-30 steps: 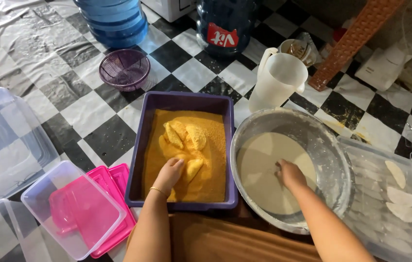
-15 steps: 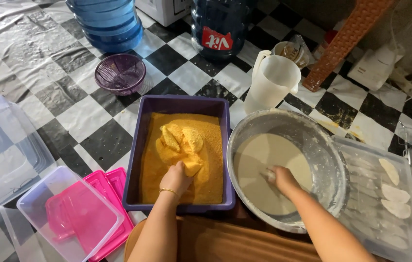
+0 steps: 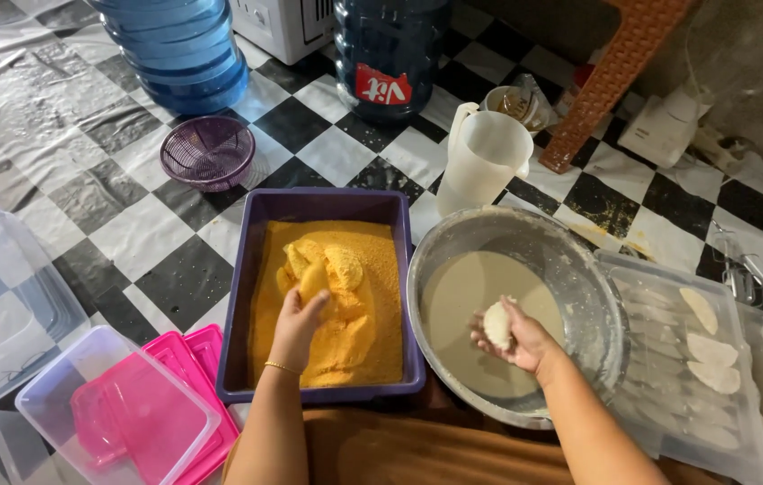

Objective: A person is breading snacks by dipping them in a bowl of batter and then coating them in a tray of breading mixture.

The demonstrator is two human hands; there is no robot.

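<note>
A purple tray [image 3: 323,205] filled with orange-yellow breadcrumbs lies on the checkered floor. My left hand [image 3: 298,319] holds a crumb-coated piece [image 3: 313,277] just above the crumbs, beside other coated pieces [image 3: 346,267]. To the right stands a round metal bowl [image 3: 570,269] with pale batter. My right hand [image 3: 521,339] holds a batter-covered white piece [image 3: 497,324] above the batter.
A clear tray [image 3: 669,395] with flat white pastry pieces [image 3: 714,350] lies at the right. A white jug [image 3: 485,162], a purple basket [image 3: 208,153], blue water bottles [image 3: 179,49] stand behind. Clear and pink lidded boxes [image 3: 116,418] lie at the left.
My left hand lifted a coated piece out of the crumbs. My right hand came up from the batter with a white piece in it. The camera moved closer.
</note>
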